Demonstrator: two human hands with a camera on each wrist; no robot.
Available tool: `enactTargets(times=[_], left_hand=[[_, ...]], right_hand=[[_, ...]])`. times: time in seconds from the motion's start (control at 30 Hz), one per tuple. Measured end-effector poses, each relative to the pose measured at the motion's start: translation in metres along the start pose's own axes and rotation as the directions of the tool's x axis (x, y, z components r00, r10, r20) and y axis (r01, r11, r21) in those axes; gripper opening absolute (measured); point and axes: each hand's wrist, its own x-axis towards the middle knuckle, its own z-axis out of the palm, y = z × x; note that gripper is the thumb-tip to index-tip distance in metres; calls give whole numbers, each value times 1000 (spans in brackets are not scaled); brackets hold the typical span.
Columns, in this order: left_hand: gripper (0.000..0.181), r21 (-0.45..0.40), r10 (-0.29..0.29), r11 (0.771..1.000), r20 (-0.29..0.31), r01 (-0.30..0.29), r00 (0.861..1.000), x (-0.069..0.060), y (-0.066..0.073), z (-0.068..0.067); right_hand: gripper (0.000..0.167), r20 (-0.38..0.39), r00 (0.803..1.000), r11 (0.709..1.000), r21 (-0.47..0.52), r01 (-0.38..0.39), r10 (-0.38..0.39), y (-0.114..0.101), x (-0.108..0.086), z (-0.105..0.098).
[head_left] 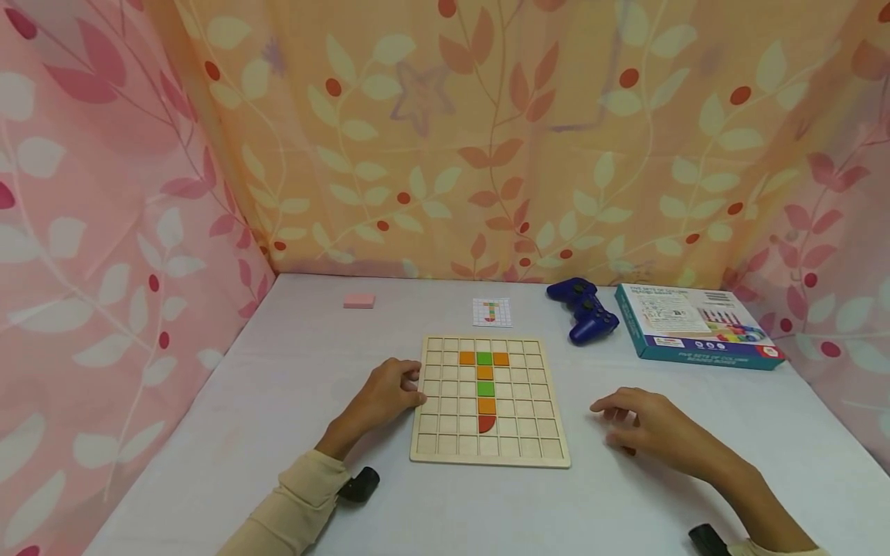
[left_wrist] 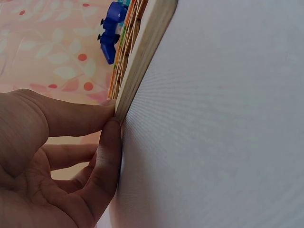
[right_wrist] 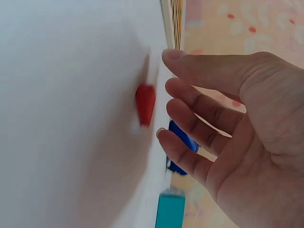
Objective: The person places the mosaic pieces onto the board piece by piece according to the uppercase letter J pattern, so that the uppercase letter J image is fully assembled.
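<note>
A wooden grid board [head_left: 445, 446] lies on the white table with orange and green square tiles [head_left: 484, 389] set in a T shape. At the foot of the T sits a red quarter-round piece [head_left: 487, 423]. My left hand [head_left: 385, 390] pinches the board's left edge between thumb and finger, as the left wrist view shows. To the right of the board, my right hand [head_left: 650, 425] hovers with loosely bent fingers and holds nothing. A blurred red piece [right_wrist: 145, 103] is near its fingertips in the right wrist view; the head view does not show it.
Behind the board lies a small pattern card [head_left: 491, 312] with a similar T design. A pink block [head_left: 358, 301] is at the back left. A blue game controller [head_left: 584, 310] and a flat teal-edged box [head_left: 698, 326] lie at the back right, before the floral cloth.
</note>
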Motion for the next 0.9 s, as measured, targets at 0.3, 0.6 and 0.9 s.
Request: enactTargets(times=[0.3, 0.6, 0.9], left_hand=[[59, 0, -4, 1000, 6, 4, 1000, 1, 0, 1], [59, -5, 12, 1000, 4, -12, 1000, 1, -2, 1], [59, -2, -5, 1000, 0, 5, 1000, 3, -4, 3]], right_hand=[[42, 14, 998, 998, -30, -60, 60, 17, -20, -5], [44, 69, 978, 980, -4, -198, 198, 23, -24, -7], [34, 72, 983, 986, -29, -166, 168, 26, -24, -7]])
